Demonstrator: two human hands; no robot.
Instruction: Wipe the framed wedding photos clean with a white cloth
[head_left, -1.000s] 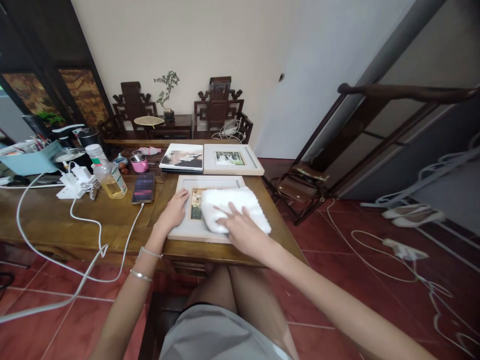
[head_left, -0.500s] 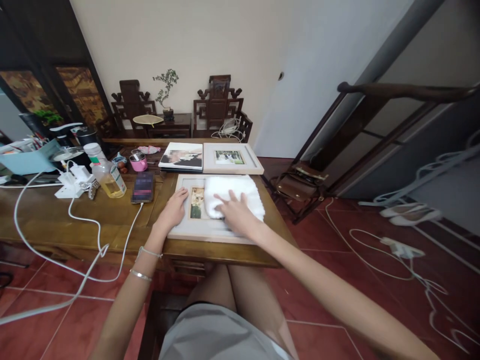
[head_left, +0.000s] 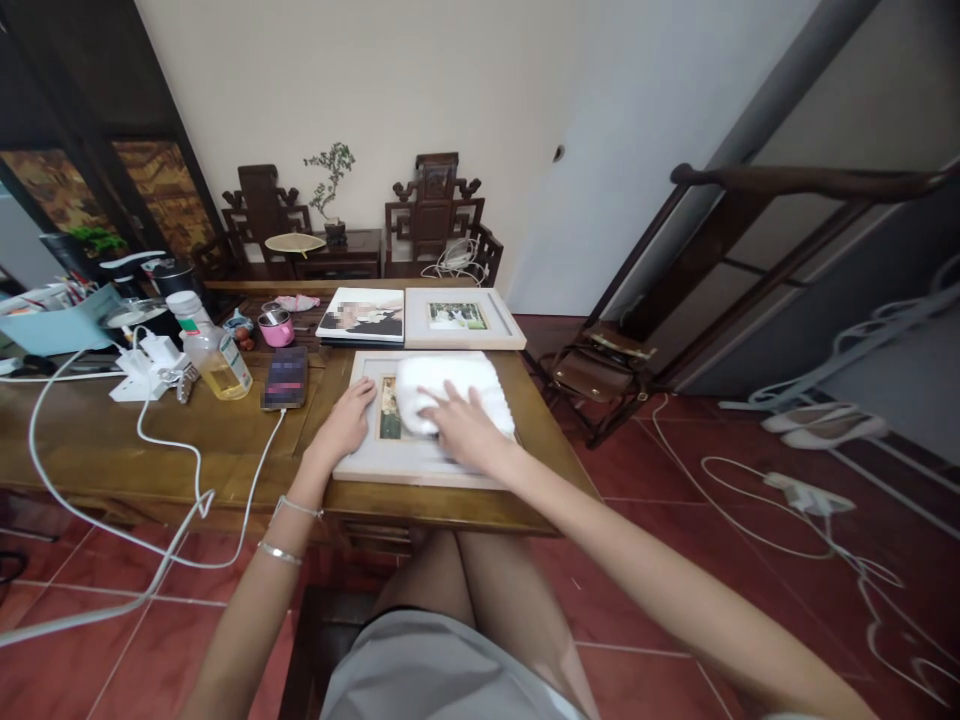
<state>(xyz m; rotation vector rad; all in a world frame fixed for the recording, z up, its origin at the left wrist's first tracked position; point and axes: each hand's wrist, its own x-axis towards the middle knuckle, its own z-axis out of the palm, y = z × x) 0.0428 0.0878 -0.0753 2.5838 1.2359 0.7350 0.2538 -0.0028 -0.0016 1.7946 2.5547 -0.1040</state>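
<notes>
A light wooden picture frame with a pale mat lies flat on the table in front of me. Its small photo is partly covered by a folded white towel. My left hand rests on the frame's left border, fingers lying over the edge and nothing held. On top of the towel, my right hand presses down with its fingers spread. Towel and hand hide the right part of the frame.
Behind lie a second framed photo and a white-bordered picture. At left are a phone on a cable, a pink cup, a bottle of yellow liquid and a power strip. The table's right edge is close.
My right hand and the towel have shifted slightly left across the frame, covering more of the photo. My left hand stays at the frame's left border.
</notes>
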